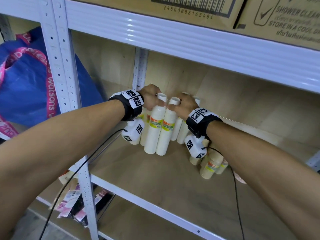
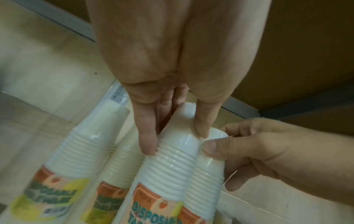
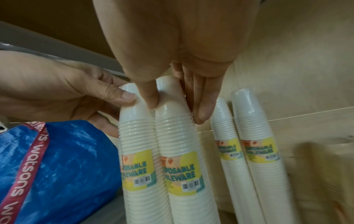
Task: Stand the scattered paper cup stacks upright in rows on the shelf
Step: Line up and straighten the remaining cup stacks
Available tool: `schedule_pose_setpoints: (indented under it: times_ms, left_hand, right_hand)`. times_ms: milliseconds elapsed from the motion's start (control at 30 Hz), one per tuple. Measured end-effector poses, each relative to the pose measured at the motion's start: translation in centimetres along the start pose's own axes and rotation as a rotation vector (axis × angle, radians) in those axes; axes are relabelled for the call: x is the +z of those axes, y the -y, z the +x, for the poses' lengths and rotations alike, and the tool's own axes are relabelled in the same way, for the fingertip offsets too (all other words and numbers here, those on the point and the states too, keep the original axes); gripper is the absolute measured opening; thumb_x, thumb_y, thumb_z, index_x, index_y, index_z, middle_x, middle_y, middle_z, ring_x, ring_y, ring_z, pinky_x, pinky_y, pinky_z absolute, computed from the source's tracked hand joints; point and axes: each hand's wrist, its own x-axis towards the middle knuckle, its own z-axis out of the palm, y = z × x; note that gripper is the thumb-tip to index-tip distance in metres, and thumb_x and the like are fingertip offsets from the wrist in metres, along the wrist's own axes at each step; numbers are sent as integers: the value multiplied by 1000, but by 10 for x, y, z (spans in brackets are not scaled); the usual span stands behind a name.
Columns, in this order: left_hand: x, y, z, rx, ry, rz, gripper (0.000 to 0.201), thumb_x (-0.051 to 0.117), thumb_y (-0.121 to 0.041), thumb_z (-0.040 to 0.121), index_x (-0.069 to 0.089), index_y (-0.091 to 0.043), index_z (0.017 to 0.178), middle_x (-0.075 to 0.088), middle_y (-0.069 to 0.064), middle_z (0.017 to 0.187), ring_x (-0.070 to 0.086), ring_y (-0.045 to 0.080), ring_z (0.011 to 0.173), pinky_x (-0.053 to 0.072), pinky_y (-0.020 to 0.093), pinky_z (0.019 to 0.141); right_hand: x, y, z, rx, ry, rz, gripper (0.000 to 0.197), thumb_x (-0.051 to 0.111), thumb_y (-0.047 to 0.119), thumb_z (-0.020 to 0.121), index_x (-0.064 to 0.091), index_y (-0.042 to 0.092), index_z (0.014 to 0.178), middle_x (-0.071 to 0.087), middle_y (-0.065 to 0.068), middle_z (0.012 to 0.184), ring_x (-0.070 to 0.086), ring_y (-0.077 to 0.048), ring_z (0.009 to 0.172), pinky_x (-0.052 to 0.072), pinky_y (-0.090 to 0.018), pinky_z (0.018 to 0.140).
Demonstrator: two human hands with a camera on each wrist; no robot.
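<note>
- The shelf is a wooden board in a white metal frame; every cup stack I can see stands or lies on it.
- Two cardboard boxes sit on the level above.
- One blue bag with pink straps hangs outside the frame, to my left.
- White cup stacks standing upright toward the back left corner: the head view shows at least six, in wrapped sleeves with yellow-and-orange labels. The two at the front touch side by side; I hold one in each hand.
- Left front stack: my left hand grips its top, thumb on one side, fingers curled on the other.
- Right front stack: my right hand grips its top the same way, fingers wrapped behind, thumb in front.
- Two further upright stacks stand just right of these, apart from my hands.
- Brown cup stacks: a small cluster under my right forearm. I cannot give a count or tell how they stand.
</note>
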Motion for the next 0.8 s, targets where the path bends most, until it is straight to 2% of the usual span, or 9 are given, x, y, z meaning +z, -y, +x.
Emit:
schedule_pose_setpoints:
  times_ms: [67, 100, 233, 333, 400, 533, 633, 800]
  left_hand:
    - [7, -8, 7, 17, 17, 5, 37, 71, -27, 84, 64, -3, 111, 67, 16, 108, 66, 32, 99, 57, 49, 85]
    - [11, -12, 11, 26, 20, 3, 37, 72, -27, 84, 64, -3, 111, 67, 15, 108, 67, 31, 98, 57, 49, 84]
    - [27, -20, 30, 61, 22, 19, 38, 73, -30, 82, 63, -6, 109, 65, 12, 107, 66, 28, 96, 58, 48, 83]
    - [37, -27, 44, 87, 25, 32, 40, 73, -32, 81, 61, -9, 111, 63, 9, 110, 64, 27, 99, 58, 45, 84]
    - [41, -31, 54, 109, 19, 63, 41, 72, -33, 82, 60, -10, 114, 61, 8, 111, 63, 27, 99, 57, 39, 82]
    - [50, -37, 72, 167, 6, 143, 32, 69, -32, 84, 60, -12, 108, 58, 4, 105, 59, 24, 96, 43, 28, 70]
    - [58, -36, 85, 174, 11, 123, 29, 69, -29, 85, 59, -14, 108, 57, 2, 103, 58, 22, 94, 41, 28, 70]
    - [67, -31, 102, 177, 22, 115, 39, 69, -30, 86, 57, -12, 118, 53, 1, 109, 54, 19, 95, 40, 28, 72]
  right_hand:
    - [-9, -7, -1, 24, -13, -5, 65, 71, 40, 81, 47, 14, 136, 53, -5, 134, 55, -26, 121, 48, -32, 92]
    - [-13, -10, -2, 23, -26, -9, 66, 71, 37, 82, 46, 14, 139, 53, -5, 137, 54, -26, 122, 49, -33, 94]
    - [-25, -23, -3, 37, -77, -33, 53, 72, 32, 82, 55, 15, 129, 60, -6, 129, 59, -27, 115, 50, -34, 92]
    - [-31, -35, 1, 78, -86, -68, 52, 72, 35, 82, 54, 13, 125, 59, -6, 125, 59, -27, 110, 47, -31, 79]
    - [-34, -43, 6, 100, -93, -76, 56, 73, 38, 80, 53, 13, 126, 59, -8, 125, 59, -27, 108, 44, -29, 74]
    - [-36, -60, 15, 118, -112, -67, 56, 73, 36, 82, 51, 15, 129, 59, -5, 130, 59, -25, 113, 41, -25, 74]
    - [-35, -69, 22, 140, -116, -53, 58, 73, 35, 81, 50, 15, 129, 59, -5, 131, 59, -25, 114, 42, -26, 75]
    - [-31, -78, 35, 168, -99, -85, 59, 73, 40, 79, 50, 13, 125, 58, -8, 126, 59, -26, 107, 40, -27, 69]
